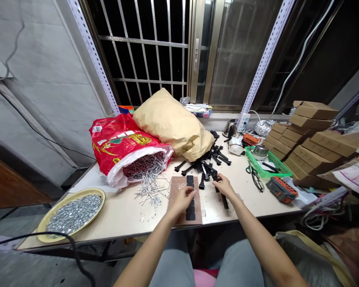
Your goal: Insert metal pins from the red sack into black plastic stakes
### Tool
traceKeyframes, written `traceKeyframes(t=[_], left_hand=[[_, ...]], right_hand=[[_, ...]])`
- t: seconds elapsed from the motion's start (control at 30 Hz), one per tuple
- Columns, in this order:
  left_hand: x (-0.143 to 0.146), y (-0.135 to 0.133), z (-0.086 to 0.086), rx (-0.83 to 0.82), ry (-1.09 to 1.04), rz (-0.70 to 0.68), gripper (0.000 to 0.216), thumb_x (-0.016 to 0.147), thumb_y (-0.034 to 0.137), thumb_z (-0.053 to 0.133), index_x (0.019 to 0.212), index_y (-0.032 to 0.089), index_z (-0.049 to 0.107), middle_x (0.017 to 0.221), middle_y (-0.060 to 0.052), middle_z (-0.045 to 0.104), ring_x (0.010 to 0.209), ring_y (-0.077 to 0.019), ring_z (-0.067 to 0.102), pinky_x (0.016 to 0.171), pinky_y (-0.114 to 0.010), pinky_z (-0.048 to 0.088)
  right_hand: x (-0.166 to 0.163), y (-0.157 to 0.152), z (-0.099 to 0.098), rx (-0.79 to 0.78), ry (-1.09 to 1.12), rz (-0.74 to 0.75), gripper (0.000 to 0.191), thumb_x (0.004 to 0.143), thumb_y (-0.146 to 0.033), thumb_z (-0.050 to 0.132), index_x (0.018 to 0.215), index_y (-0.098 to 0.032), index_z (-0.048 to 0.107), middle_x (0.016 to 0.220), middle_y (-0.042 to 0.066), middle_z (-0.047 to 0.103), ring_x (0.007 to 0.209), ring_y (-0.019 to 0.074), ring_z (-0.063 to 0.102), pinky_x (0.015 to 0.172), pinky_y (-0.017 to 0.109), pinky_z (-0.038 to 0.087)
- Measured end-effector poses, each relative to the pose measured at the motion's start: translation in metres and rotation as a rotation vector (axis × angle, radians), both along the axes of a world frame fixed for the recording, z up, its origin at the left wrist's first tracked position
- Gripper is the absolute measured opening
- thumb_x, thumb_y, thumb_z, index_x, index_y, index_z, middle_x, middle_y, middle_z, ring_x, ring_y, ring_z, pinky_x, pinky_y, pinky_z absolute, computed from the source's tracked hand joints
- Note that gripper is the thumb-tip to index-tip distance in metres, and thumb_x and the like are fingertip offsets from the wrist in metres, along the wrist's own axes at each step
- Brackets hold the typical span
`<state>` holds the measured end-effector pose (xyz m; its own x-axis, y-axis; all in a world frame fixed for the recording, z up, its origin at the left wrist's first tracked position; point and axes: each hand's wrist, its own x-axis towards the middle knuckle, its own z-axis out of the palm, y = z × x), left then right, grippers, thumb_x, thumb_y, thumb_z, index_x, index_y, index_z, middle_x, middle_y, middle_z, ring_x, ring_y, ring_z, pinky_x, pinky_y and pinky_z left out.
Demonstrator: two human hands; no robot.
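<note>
My left hand (184,201) is over a brown board (175,199) that carries a column of black square pieces (190,215). Its thumb and fingers are drawn together in a pinch, and whatever is between them is too small to make out. To the right of the board, my right hand (223,185) grips a black plastic piece (215,178) at the near edge of a black pile. Beneath that hand, dark bars (225,201) lie on the table. Small silvery bits (182,185) are scattered on the board's upper left.
Long nails or rivets (149,181) spill from a red bag (116,139). A yellow tray (103,195) holds small metal pieces. A tan sack (170,123) stands behind black parts (206,165). Rightward are scissors (257,181), a green basket (283,170), a power tool (283,190) and cardboard boxes (311,155).
</note>
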<state>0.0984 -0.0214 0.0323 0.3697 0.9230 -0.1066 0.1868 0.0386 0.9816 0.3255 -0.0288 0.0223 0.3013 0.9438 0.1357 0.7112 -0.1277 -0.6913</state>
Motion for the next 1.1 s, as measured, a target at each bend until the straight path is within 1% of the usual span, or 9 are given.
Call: traceKeyframes(t=[0.07, 0.1, 0.23, 0.37, 0.53, 0.7, 0.83, 0.97, 1.1], left_hand=[[0.029, -0.001, 0.001, -0.264, -0.191, 0.005, 0.046, 0.068, 0.046, 0.061, 0.102, 0.016, 0.057, 0.092, -0.013, 0.062, 0.071, -0.0187, 0.061, 0.061, -0.03, 0.048], [0.041, 0.0, 0.003, -0.325, -0.296, 0.017, 0.048, 0.066, 0.046, 0.062, 0.104, 0.017, 0.056, 0.089, -0.011, 0.063, 0.068, -0.0169, 0.06, 0.06, -0.029, 0.047], [0.059, 0.008, 0.007, -0.284, -0.572, 0.195, 0.038, 0.056, 0.037, 0.073, 0.084, 0.013, 0.062, 0.076, -0.008, 0.066, 0.067, -0.0159, 0.06, 0.064, -0.026, 0.046], [0.042, 0.016, 0.005, -0.291, -0.598, 0.342, 0.036, 0.061, 0.042, 0.068, 0.076, 0.01, 0.062, 0.07, -0.008, 0.065, 0.065, -0.0158, 0.06, 0.064, -0.027, 0.046], [0.025, 0.016, 0.005, -0.342, -0.565, 0.274, 0.033, 0.052, 0.032, 0.075, 0.072, 0.01, 0.063, 0.063, -0.006, 0.065, 0.06, -0.0161, 0.061, 0.06, -0.027, 0.048], [0.015, 0.012, 0.014, -0.4, -0.496, 0.171, 0.026, 0.052, 0.024, 0.075, 0.068, 0.01, 0.061, 0.052, -0.005, 0.061, 0.048, -0.0162, 0.059, 0.051, -0.029, 0.048], [0.002, 0.011, 0.023, -0.367, -0.539, 0.178, 0.03, 0.057, 0.032, 0.074, 0.072, 0.009, 0.061, 0.066, -0.01, 0.066, 0.06, -0.0182, 0.063, 0.058, -0.03, 0.051], [-0.002, 0.006, 0.023, -0.206, -0.712, 0.301, 0.04, 0.064, 0.042, 0.067, 0.091, 0.013, 0.06, 0.09, -0.012, 0.067, 0.08, -0.0183, 0.064, 0.075, -0.032, 0.049], [-0.001, -0.002, 0.019, -0.118, -0.625, 0.294, 0.035, 0.058, 0.035, 0.072, 0.082, 0.011, 0.062, 0.08, -0.008, 0.067, 0.074, -0.0172, 0.063, 0.074, -0.03, 0.048]], right_hand=[[-0.023, -0.008, 0.003, 0.07, 0.024, 0.072, 0.021, 0.068, -0.029, 0.047, 0.084, -0.018, 0.053, 0.076, 0.0, 0.057, 0.064, 0.0134, 0.052, 0.059, 0.023, 0.041], [-0.035, -0.011, 0.003, 0.117, 0.029, 0.126, 0.021, 0.068, -0.028, 0.048, 0.086, -0.018, 0.053, 0.08, 0.001, 0.057, 0.069, 0.0146, 0.053, 0.063, 0.024, 0.042], [-0.069, -0.021, 0.004, 0.289, 0.04, 0.303, 0.029, 0.067, -0.023, 0.055, 0.095, -0.019, 0.053, 0.091, 0.006, 0.055, 0.083, 0.0183, 0.053, 0.073, 0.029, 0.044], [-0.076, -0.024, 0.002, 0.27, 0.124, 0.348, 0.025, 0.072, -0.03, 0.057, 0.093, -0.019, 0.053, 0.085, 0.003, 0.056, 0.064, 0.0131, 0.051, 0.063, 0.027, 0.044], [-0.081, -0.023, 0.004, 0.237, 0.225, 0.379, 0.027, 0.083, -0.029, 0.043, 0.108, -0.02, 0.047, 0.079, 0.0, 0.055, 0.063, 0.0118, 0.053, 0.062, 0.024, 0.044], [-0.068, -0.017, 0.022, 0.189, -0.123, 0.415, 0.033, 0.083, -0.019, 0.04, 0.113, -0.025, 0.051, 0.101, 0.005, 0.051, 0.073, 0.0129, 0.055, 0.068, 0.026, 0.044], [-0.057, -0.016, 0.033, 0.16, -0.261, 0.439, 0.024, 0.084, -0.027, 0.047, 0.105, -0.028, 0.059, 0.099, 0.004, 0.053, 0.08, 0.0156, 0.055, 0.07, 0.026, 0.044], [-0.073, -0.022, 0.027, 0.158, -0.041, 0.429, 0.019, 0.083, -0.03, 0.049, 0.093, -0.023, 0.063, 0.085, 0.004, 0.058, 0.079, 0.0173, 0.056, 0.074, 0.03, 0.044], [-0.1, -0.027, 0.021, 0.215, 0.235, 0.47, 0.018, 0.079, -0.035, 0.054, 0.079, -0.02, 0.064, 0.083, 0.004, 0.06, 0.08, 0.0176, 0.056, 0.074, 0.03, 0.044]])
